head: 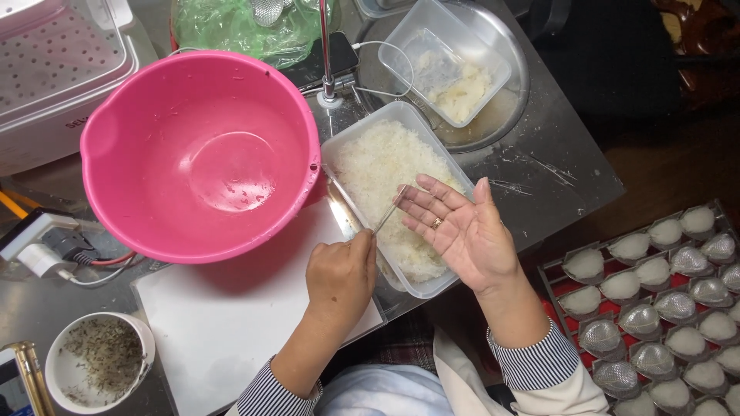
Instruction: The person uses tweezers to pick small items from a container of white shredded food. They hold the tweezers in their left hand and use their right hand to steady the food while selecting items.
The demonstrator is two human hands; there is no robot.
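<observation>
Over the rice tub (455,282), left hand (340,275) pinches a spoon (389,209); right hand (460,228) lies spread, palm up.

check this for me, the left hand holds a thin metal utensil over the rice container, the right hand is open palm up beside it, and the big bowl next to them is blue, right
Not quite: the big bowl is pink, not blue, as the head view shows. The rest stands: the left hand holds a thin metal utensil over the rice container, and the right hand is open, palm up, beside it.

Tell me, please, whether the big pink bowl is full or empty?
Nearly empty: the pink bowl shows its bare inside down to the bottom, with only a wet sheen and a few small specks there.
</observation>
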